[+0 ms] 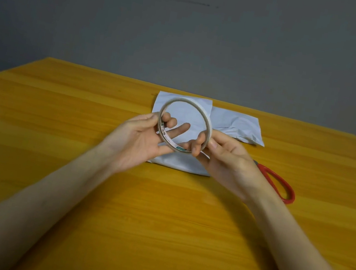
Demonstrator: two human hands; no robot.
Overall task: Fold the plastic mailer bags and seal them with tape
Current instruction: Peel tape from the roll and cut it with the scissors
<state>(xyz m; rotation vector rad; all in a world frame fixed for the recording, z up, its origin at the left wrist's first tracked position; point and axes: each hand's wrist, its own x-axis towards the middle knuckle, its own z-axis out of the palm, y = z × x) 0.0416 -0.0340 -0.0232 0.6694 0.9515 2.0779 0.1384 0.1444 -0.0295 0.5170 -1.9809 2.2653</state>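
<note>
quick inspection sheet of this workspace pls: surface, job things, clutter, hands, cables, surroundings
surface: yellow-orange wooden table, grain visible, no spills seen
job's things: tape roll held up in the air above the front mailer bag, which lies flat on the table; second mailer bag lies behind it to the right, creased
clutter: red-handled scissors on the table beside the right wrist, blades hidden behind the hand
grippers: left hand and right hand both grip the roll's rim, one on each side
cables: nothing seen
surroundings: plain grey wall behind the table
</note>
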